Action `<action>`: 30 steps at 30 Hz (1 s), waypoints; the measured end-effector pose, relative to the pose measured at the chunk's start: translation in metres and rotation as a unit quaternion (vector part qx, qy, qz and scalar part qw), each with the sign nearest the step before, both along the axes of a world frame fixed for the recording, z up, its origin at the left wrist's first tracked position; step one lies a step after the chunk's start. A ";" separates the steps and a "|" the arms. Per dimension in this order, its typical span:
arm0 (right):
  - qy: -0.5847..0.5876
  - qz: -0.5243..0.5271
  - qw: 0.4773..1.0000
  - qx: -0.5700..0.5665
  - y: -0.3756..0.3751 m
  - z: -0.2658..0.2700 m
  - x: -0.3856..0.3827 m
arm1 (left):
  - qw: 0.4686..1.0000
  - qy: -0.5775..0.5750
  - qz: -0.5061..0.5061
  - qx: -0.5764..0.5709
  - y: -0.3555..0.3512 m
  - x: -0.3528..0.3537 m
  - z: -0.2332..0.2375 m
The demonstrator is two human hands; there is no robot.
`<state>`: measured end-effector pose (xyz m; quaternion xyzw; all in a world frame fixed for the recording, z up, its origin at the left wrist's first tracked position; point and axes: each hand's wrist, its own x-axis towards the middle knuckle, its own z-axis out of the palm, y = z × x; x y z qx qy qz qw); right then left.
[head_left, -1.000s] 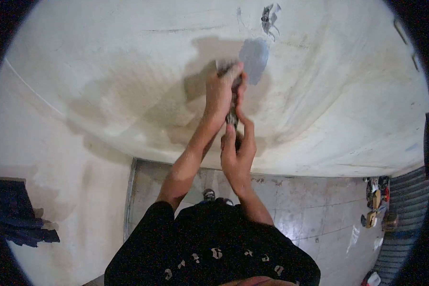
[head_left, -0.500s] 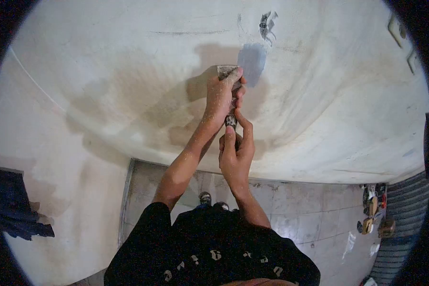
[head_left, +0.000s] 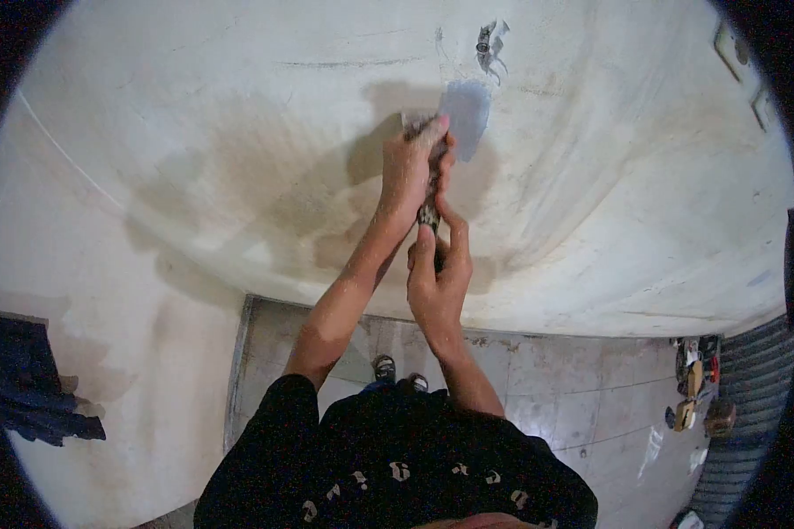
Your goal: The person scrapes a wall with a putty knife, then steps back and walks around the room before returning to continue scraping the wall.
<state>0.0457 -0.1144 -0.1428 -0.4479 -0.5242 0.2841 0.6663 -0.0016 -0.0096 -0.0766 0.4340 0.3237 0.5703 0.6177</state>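
A dirt-covered putty knife points up the pale wall, its wide blade right at the wall's surface. My left hand is wrapped round its upper part, with the thumb laid along the blade. Lower down, my right hand grips the end of the handle between thumb and fingers. Just right of the blade shows a bluish-grey patch on the wall. Pale dust specks dot both forearms. My palms hide much of the handle.
Above the patch is a dark damaged spot in the wall. Dark cloth hangs at the left. Below lies a tiled floor, with assorted items near a ribbed shutter at the right.
The putty knife's blade and my left thumb have shifted up very slightly along the wall. Both hands keep their hold, and the view has moved a little.
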 end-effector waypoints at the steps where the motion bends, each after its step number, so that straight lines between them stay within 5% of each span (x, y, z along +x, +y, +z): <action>1: -0.006 0.003 1.000 -0.016 -0.006 -0.005 0.001 | 1.000 -0.001 0.000 -0.009 -0.002 0.000 -0.008; 6: -0.011 0.002 1.000 -0.002 -0.002 0.014 -0.001 | 1.000 -0.012 0.003 0.021 0.000 -0.003 0.025; 10: -0.004 0.007 1.000 -0.014 -0.010 0.007 0.002 | 1.000 -0.010 -0.001 0.005 0.000 0.002 -0.005; 14: -0.009 -0.001 1.000 0.005 -0.003 0.024 0.000 | 0.999 -0.004 0.005 0.044 0.000 0.000 0.031; 19: 0.004 0.010 1.000 -0.006 -0.004 0.019 0.005 | 1.000 -0.012 0.012 0.007 0.001 0.005 0.009; 22: -0.004 0.009 1.000 0.007 0.000 0.033 0.004 | 0.998 -0.010 0.026 0.048 -0.001 0.003 0.042; 26: -0.006 0.010 1.000 -0.026 -0.013 0.016 0.008 | 1.000 0.004 0.010 0.026 -0.007 0.006 0.008; 30: -0.038 -0.004 0.998 0.050 0.006 0.033 0.004 | 0.999 0.007 0.032 0.038 0.002 0.002 0.041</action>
